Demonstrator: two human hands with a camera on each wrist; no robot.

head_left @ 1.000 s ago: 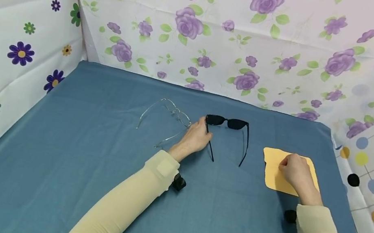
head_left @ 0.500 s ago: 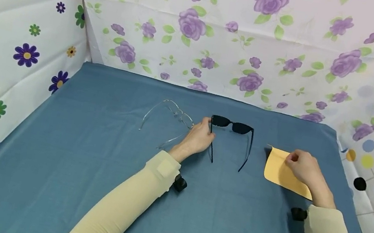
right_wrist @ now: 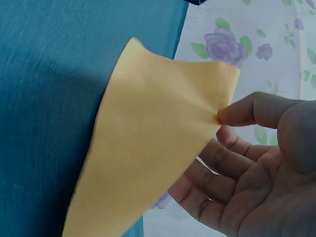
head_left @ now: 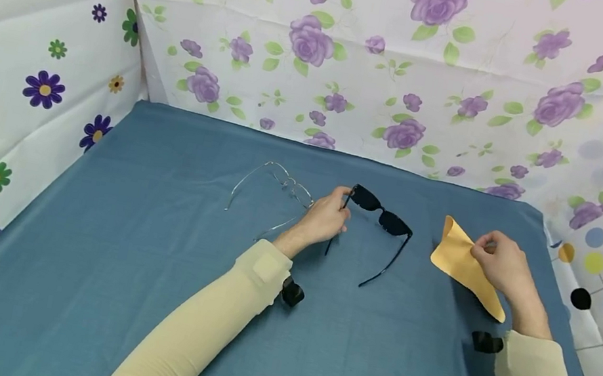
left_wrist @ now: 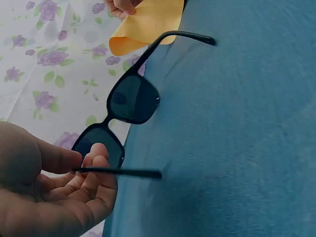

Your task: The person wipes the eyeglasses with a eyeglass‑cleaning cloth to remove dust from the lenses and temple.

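Note:
My left hand (head_left: 325, 217) pinches black-framed sunglasses (head_left: 381, 210) at the hinge end of one lens, thumb on one side and fingers on the other. In the left wrist view the sunglasses (left_wrist: 133, 101) are tilted, with both temples unfolded and dark lenses. To the right, my right hand (head_left: 506, 267) pinches a yellow cloth (head_left: 460, 258) by its edge between thumb and fingers. Lifted there, the cloth hangs in a fold; the right wrist view shows creases in the cloth (right_wrist: 153, 123) running out from the pinch.
Thin metal-framed eyeglasses (head_left: 284, 182) lie with temples spread just left of my left hand, partly behind it. A blue cloth (head_left: 186, 195) covers the table. Patterned sheets (head_left: 357, 71) hang behind and at both sides. Each wrist bears a small black camera (head_left: 292, 293).
The sunglasses have been raised and turned, their free end swinging down and toward me. The yellow cloth, flat before, has been lifted by its edge as my right hand moved up and right.

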